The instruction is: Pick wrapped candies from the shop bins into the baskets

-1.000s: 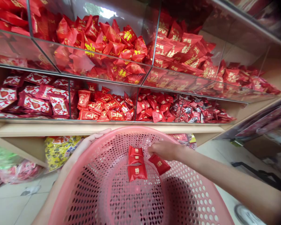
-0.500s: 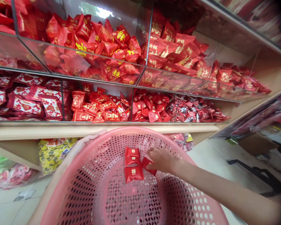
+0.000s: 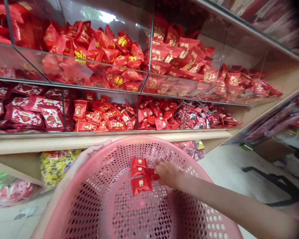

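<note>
My left hand rests along the outside of the pink plastic basket, gripping its rim at the far left. Inside the basket, my right hand is closed on a small red candy packet, whose left part shows beside the fingers. This packet lies against three similar red packets with gold print. Those three overlap in a short column on the basket's far inner slope. My right fingertips are partly hidden behind the hand.
Shelves ahead hold red wrapped sweets in clear-fronted bins, with more packets in the row below. Under the wooden shelf edge is a yellow bag of sweets. A black metal frame stands on the floor at right.
My right hand has moved slightly left with its packet, bringing it up against the column of three. My left hand stays on the rim. The view has shifted a little.
</note>
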A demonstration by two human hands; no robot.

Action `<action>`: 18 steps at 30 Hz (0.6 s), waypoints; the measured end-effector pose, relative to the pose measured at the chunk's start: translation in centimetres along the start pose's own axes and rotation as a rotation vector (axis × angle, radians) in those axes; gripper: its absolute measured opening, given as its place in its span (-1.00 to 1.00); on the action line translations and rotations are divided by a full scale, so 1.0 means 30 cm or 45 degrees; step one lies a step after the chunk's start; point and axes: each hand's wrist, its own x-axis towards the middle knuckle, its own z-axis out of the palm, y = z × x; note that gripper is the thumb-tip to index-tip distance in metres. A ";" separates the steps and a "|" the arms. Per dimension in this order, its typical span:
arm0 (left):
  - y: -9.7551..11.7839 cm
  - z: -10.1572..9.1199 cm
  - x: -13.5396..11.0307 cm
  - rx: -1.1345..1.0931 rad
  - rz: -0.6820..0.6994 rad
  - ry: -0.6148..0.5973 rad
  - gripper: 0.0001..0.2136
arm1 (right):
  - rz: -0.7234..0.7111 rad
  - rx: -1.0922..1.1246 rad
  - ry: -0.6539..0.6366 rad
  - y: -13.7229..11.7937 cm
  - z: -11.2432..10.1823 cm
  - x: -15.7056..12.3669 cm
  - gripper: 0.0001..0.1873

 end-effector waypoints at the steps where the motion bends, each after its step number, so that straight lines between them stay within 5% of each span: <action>1: -0.001 0.000 0.002 -0.004 0.003 -0.002 -0.59 | -0.001 0.003 0.015 -0.004 0.008 0.004 -0.52; 5: -0.002 0.006 0.001 -0.027 0.015 -0.014 -0.62 | -0.016 0.031 0.060 -0.010 0.030 0.016 -0.54; 9: 0.004 0.016 -0.014 -0.028 -0.008 0.012 -0.66 | 0.006 0.063 0.079 -0.015 -0.022 -0.011 -0.54; 15: 0.005 0.018 -0.018 -0.036 -0.021 0.034 -0.67 | -0.315 0.143 -0.474 -0.076 -0.092 -0.073 -0.76; 18: 0.002 0.015 -0.014 -0.050 -0.023 0.011 -0.65 | -0.409 0.242 -0.456 -0.111 -0.057 -0.069 -0.71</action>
